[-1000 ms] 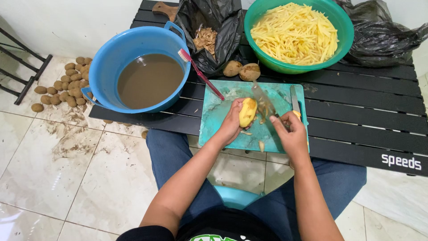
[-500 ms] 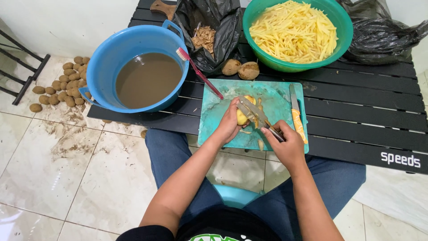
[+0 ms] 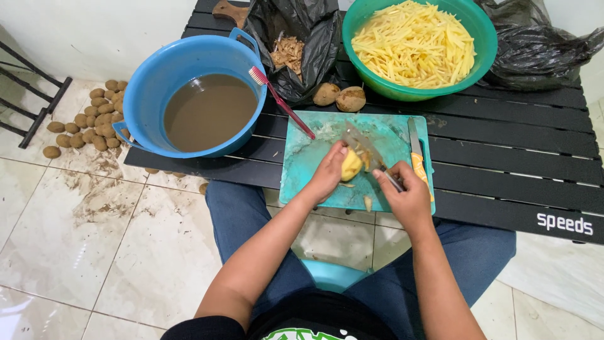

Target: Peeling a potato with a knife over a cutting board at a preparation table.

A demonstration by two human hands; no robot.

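My left hand (image 3: pixel 328 174) grips a partly peeled yellow potato (image 3: pixel 351 166) above a teal cutting board (image 3: pixel 308 160). In my right hand (image 3: pixel 407 198) is a metal peeler (image 3: pixel 365 151), its blade lying against the potato's right side. Loose peel scraps (image 3: pixel 367 203) lie on the board under my hands. A knife with an orange handle (image 3: pixel 416 157) rests along the board's right edge.
A blue basin of muddy water (image 3: pixel 207 110) carries a red toothbrush (image 3: pixel 280 102) on its rim. Two unpeeled potatoes (image 3: pixel 340 97) sit by a green bowl of potato strips (image 3: pixel 414 44). Black bags (image 3: pixel 296 44) hold peels. More potatoes (image 3: pixel 88 119) lie on the tiled floor.
The peeler swung down across the potato, then back up to its right side. My left hand turned the potato slightly.
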